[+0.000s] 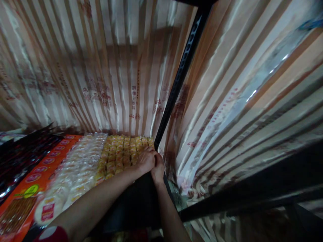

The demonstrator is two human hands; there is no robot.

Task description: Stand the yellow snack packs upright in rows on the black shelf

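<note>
My left hand (146, 159) and my right hand (158, 168) meet at the far corner of a black shelf (133, 205), by the foot of a black slotted post (180, 72). Both have their fingers bent and pressed close together, the left lying against the right. A thin pale strand, perhaps string or wire, shows just above the right hand; what the fingers grip is hidden. Right beside my left hand stand rows of small yellow-wrapped packets (117, 154).
Left of the yellow packets lie clear-wrapped white packets (80, 161), an orange printed package (58, 149) and dark shiny packages (22, 161). Pleated printed sheeting (121, 67) hangs behind the shelf. At the lower right runs a dark bar (239, 198).
</note>
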